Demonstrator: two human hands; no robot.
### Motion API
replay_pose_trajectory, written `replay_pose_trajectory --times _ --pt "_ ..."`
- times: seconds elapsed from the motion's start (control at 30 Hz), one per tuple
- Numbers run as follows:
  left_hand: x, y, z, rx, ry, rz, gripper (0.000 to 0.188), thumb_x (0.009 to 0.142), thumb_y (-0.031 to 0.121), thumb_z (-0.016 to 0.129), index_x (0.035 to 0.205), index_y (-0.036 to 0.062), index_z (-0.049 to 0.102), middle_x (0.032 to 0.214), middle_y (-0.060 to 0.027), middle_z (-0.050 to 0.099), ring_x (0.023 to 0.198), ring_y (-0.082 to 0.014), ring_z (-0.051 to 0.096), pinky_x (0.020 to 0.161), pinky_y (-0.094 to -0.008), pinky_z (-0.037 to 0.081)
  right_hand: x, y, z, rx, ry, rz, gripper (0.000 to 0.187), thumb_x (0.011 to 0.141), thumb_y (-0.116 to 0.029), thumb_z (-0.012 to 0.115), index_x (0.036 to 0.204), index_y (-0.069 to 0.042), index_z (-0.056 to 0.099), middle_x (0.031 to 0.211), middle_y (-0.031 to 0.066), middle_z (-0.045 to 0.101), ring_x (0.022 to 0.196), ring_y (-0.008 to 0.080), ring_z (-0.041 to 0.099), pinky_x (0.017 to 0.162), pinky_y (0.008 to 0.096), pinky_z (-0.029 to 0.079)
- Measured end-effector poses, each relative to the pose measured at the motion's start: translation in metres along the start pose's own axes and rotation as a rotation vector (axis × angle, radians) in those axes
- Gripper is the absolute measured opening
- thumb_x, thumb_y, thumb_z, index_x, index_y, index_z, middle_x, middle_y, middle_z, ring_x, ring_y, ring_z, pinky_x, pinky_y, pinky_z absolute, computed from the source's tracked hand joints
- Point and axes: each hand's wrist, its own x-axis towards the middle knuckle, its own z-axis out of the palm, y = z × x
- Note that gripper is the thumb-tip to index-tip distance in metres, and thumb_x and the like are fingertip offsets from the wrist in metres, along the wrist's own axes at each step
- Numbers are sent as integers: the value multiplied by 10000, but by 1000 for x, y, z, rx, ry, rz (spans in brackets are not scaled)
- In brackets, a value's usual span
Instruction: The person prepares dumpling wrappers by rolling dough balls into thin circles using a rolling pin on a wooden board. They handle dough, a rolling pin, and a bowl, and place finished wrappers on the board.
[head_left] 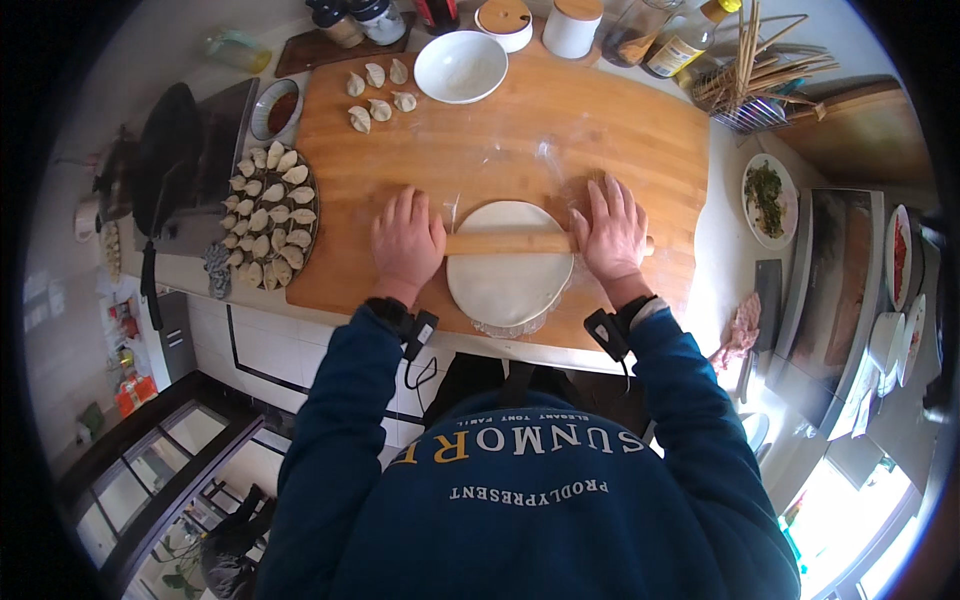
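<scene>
A large round sheet of dough (505, 290) lies on the wooden board, with a thin floury edge of film or wrap showing beneath its near side. Across its upper half rests a light wooden rolling pin (510, 244). My left hand (408, 240) holds the pin's left end under the palm, fingers pointing away from me. Over the right end sits my right hand (610, 232), its fingers forward and its thumb by the dough's edge; the pin's tip pokes out beyond it. Both palms hide the pin's ends.
Left on the board's edge stands a round tray of dumplings (262, 218). Several more dumplings (380, 110) sit near a white bowl (461, 66) at the back. Jars and bottles (680, 50) line the far edge. At right are a plate of greens (768, 200) and a cleaver (766, 300).
</scene>
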Motion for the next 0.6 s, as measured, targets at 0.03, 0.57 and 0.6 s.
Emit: replay_pose_trajectory --times 0.03,0.57,0.6 --pt "14 -5 4 10 1 24 308 809 204 583 1071 43 586 1157 -120 578 1057 -298 534 888 -456 381 12 1 2 -5 -3 -4 503 876 -395 559 1260 -72 534 1329 141 488 1262 299 409 1040 482 283" --pt "57 -12 8 95 -98 -25 411 891 334 537 1170 35 575 1262 -150 545 1183 -302 479 1032 -509 300 49 -3 0 -27 48 31 449 908 -396 506 1219 -75 554 1333 101 501 1292 265 392 1036 537 269" --pt "27 -6 2 85 -137 3 448 871 343 559 1197 36 553 1273 -159 528 1206 -323 455 1022 -521 297 22 -7 -3 -37 5 4 483 904 -408 510 1254 -76 533 1369 109 467 1310 270 373 1046 539 256"
